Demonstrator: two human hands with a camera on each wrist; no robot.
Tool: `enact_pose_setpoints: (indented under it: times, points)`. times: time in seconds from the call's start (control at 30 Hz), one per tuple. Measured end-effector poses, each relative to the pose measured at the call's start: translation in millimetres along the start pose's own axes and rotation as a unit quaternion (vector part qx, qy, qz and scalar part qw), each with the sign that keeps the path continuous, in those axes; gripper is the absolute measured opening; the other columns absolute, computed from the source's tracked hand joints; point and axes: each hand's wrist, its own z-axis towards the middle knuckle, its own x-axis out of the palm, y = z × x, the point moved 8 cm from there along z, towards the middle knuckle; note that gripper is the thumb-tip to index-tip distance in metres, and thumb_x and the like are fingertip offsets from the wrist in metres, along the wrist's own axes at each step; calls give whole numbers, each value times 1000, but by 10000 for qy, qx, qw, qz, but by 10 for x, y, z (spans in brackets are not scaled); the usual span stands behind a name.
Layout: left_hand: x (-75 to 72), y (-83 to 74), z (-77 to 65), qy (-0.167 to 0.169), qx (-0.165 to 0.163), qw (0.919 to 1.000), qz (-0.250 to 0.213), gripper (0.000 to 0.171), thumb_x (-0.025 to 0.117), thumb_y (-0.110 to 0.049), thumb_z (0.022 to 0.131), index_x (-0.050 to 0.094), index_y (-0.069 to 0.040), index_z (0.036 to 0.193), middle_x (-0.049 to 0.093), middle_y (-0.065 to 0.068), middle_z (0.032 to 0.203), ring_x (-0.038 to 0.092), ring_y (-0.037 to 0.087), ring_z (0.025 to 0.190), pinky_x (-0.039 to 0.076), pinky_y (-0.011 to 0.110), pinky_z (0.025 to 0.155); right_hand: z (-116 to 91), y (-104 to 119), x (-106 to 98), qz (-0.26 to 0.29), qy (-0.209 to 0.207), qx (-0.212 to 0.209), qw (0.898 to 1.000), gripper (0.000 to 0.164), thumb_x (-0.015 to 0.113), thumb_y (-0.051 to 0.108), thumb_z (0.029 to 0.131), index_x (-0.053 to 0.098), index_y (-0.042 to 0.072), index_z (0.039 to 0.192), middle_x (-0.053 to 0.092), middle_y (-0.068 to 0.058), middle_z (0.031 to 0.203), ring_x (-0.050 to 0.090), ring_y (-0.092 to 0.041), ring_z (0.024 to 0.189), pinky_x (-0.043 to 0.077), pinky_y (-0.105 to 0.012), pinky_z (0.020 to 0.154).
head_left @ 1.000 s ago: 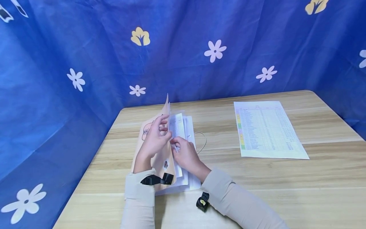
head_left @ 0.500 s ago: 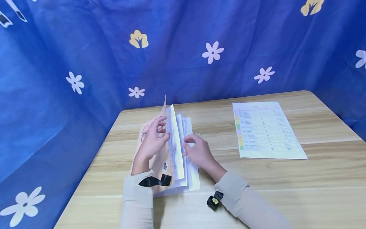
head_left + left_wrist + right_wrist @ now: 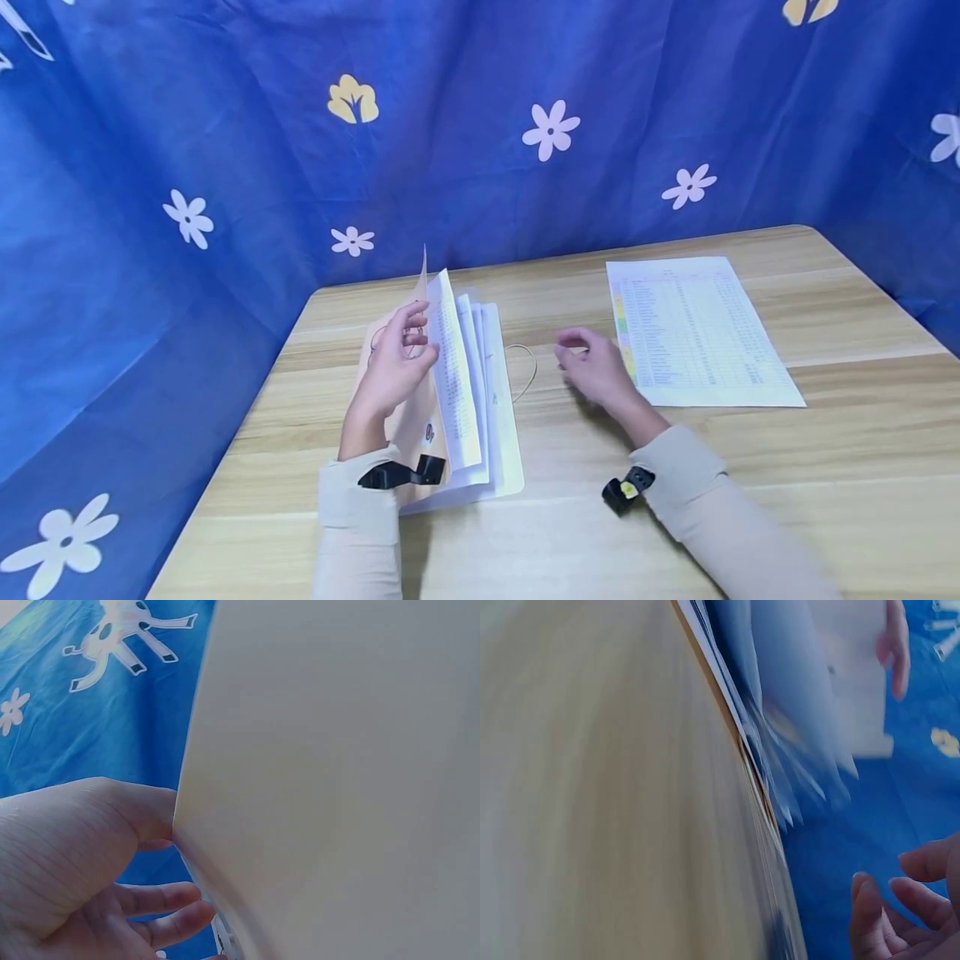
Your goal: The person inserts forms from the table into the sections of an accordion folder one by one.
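Note:
A document folder (image 3: 510,454) stands partly opened at the table's left, its peach cover (image 3: 417,408) with a cartoon print raised almost upright. My left hand (image 3: 392,367) holds that cover by its free edge, thumb at the rim and fingers along the outer face. In the left wrist view the cover (image 3: 322,765) fills the right side. White printed pages (image 3: 459,375) fan out inside. Right of the folder, my right hand (image 3: 600,371) hovers over the wood, fingers loosely bent and holding nothing. It is close to a printed sheet (image 3: 697,333) with coloured tabs down its left side.
A thin elastic loop (image 3: 531,367) sticks out from the folder's right edge. The wooden table (image 3: 570,533) reaches back to a blue curtain (image 3: 465,167) with flowers, which also hangs on the left. Black camera straps sit on both wrists.
My right hand has left the pages inside the folder and moved right, near the printed sheet. One more page now leans beside the cover. The left hand has stayed on the cover.

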Motion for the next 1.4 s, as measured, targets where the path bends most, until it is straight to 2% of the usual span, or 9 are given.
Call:
enact_pose_setpoints:
  times: [0.2,0.47,0.73,0.93,1.13,1.3,1.4]
  points:
    - [-20,-5,-5,-8,74,9999,-120,60,57,1,85,38,-12,141,40,23,130,50,35,107,50,28,76,16,-121,-450,-510,-236,-41,9984,36,56,20,91,57,3,123,61,-14,121,63,-27,95,50,-28,68]
    - [-46,-12,-9,-34,49,9997,-219,60,56,2,85,37,-11,141,40,22,129,49,30,104,49,23,76,2,-289,-889,-1221,-313,194,9918,42,54,23,94,51,3,130,53,-19,131,57,-33,108,47,-41,87]
    - [-42,-26,1,-6,31,9995,-311,61,55,2,86,36,-12,142,39,24,131,49,31,107,48,23,79,-25,-345,-1355,-1855,-870,177,9786,44,54,21,93,49,-2,130,50,-26,131,55,-39,108,45,-49,87]
    - [-56,-42,-16,-3,78,9994,-328,61,54,2,86,35,-11,142,39,24,130,49,33,107,48,21,78,-57,-478,-1739,-2305,-1285,457,9635,48,54,19,91,46,-6,132,46,-31,131,51,-44,111,40,-54,89]
    - [-60,-37,-14,-28,103,9995,-292,60,55,2,86,36,-11,141,40,24,129,49,31,106,48,21,77,-92,-678,-2037,-2580,-1303,1039,9517,60,53,25,92,35,-8,139,38,-37,134,36,-53,122,32,-61,96]
    - [-51,-26,-15,6,97,9994,-325,60,55,2,86,36,-11,141,40,24,129,49,29,104,49,20,77,-135,-813,-2211,-2649,-1354,1300,9458,62,54,23,91,33,-9,140,38,-37,133,34,-54,122,32,-62,95]
    - [-44,-26,-15,15,101,9994,-333,60,54,2,86,36,-11,141,40,24,129,49,28,103,49,20,76,-148,-883,-2255,-2608,-1317,1429,9456,64,55,22,90,31,-8,141,36,-37,136,33,-54,123,32,-62,96]
